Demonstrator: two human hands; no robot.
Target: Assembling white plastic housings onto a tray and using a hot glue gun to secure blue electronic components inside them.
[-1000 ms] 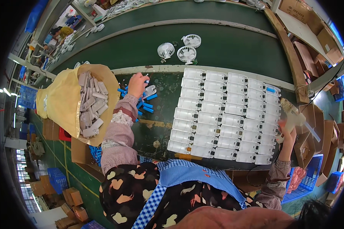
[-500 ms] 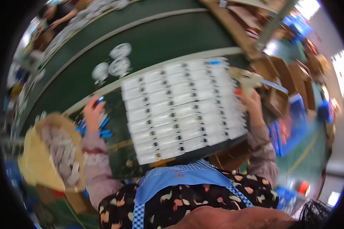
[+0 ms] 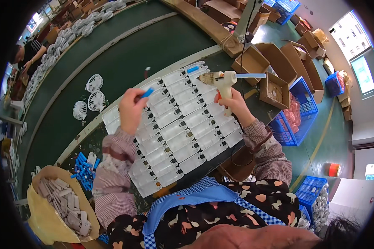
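My left hand pinches a small blue cylinder, probably a battery cell, above the upper left of the rows. In my right hand is a cream glue gun, its fingers wrapped round the handle and a pale stick poking from its rear. The gun's dark nozzle points left, over the far end of the rows. Below both hands, white plastic housings lie side by side in several columns. Another blue cylinder rests in a housing at the far end.
A heap of blue cylinders lies left of my left forearm, beside a yellow sack of grey-white pieces. Round white fan parts sit on the green belt. Cardboard boxes and a blue crate stand at right.
My left hand has moved from beside the blue heap up over the housings, carrying a blue cylinder. The glue gun now reaches over the far housings. The whole view has turned.
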